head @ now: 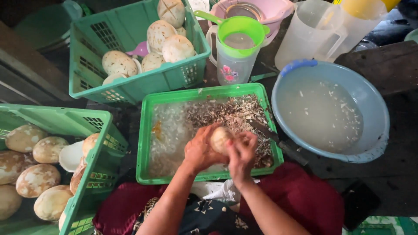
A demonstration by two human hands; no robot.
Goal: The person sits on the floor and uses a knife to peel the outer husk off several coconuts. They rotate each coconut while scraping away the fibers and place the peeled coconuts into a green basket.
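Both hands are working over the green tray (146, 143): the left hand (200, 150) and right hand (241, 154) are jointly clasping one pale peeled coconut (219, 138). The tray is holding water and brown shavings. Right of the tray, a blue basin (379, 113) is holding cloudy water. Behind the tray, a green crate (130, 85) is carrying peeled coconuts; another crate (93, 174) left of the tray is doing likewise.

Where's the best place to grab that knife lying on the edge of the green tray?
Probably the dark handle. The knife lies slanted across the tray's right rim, blade inward over the shavings, handle sticking out toward the blue basin. Come from the right, above the handle.
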